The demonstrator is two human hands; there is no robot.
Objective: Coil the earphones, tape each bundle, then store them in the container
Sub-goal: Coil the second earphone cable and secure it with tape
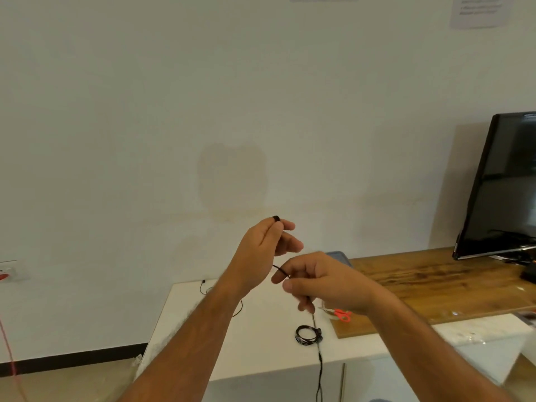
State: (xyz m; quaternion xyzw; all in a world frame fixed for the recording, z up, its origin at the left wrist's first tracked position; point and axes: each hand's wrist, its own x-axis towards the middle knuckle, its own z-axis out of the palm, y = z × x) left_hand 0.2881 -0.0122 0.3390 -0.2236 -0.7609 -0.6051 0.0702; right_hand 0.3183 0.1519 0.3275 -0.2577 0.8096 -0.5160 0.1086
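Note:
My left hand (265,243) is raised above the white table (261,343) and pinches the black earbud end of an earphone between thumb and forefinger. The thin black earphone cable (319,369) runs from it to my right hand (322,281), which grips it, then hangs down past the table's front edge. A coiled black earphone bundle (308,335) lies on the white table under my right hand. Another loose earphone (204,287) lies at the table's back left, partly hidden by my left forearm. A grey-blue container (340,256) shows just behind my right hand.
Orange-handled scissors (342,314) and a clear tape roll lie at the left edge of a wooden desk (435,280). A dark monitor (501,187) stands at the far right. A wall socket (8,271) and a red cord are at the left.

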